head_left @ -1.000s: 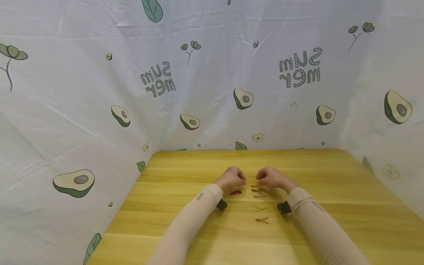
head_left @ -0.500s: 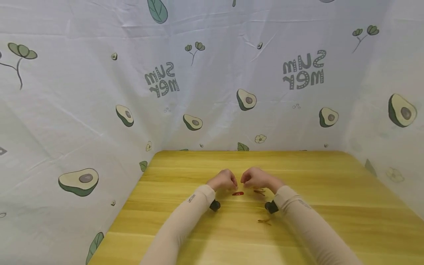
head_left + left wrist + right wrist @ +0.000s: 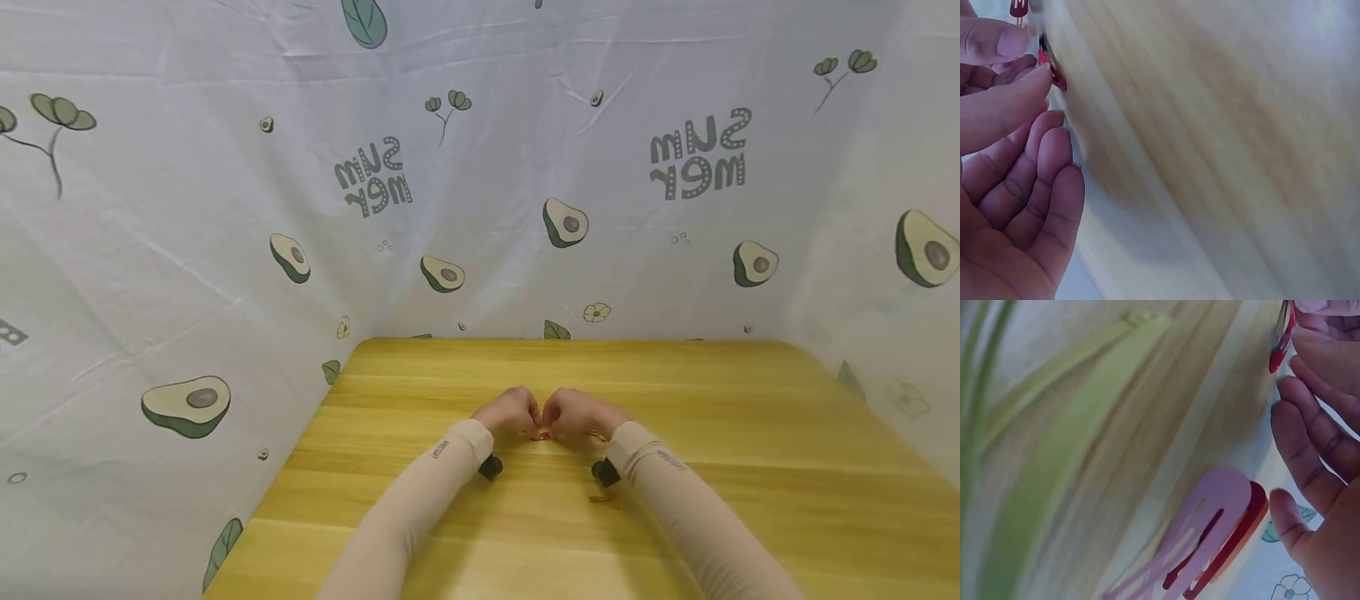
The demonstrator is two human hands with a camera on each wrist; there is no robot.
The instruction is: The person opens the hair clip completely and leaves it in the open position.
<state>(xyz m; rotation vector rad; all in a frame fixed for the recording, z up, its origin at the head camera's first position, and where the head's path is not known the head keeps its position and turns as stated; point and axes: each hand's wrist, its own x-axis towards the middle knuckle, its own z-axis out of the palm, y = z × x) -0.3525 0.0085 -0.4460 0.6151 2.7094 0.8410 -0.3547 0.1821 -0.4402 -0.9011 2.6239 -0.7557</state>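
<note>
My left hand and right hand meet over the middle of the table, fingertips almost touching. Between them is a small red snap hair clip, low at the tabletop. In the left wrist view, the left thumb and forefinger pinch this red clip, partly covering it; the right thumb is close by. Seen from the right wrist, the right fingertips pinch the same clip at its edge. The other fingers of both hands are loosely bent.
Open snap clips lie in a row beside the right hand: a pink one, a dark red one, an orange one behind and a yellow-green one. Another clip lies nearer. A printed curtain hangs behind the wooden table.
The right hand has moved left from the row of clips, and both hands have come down and together onto the red hair clip, which lay untouched on the table before.
</note>
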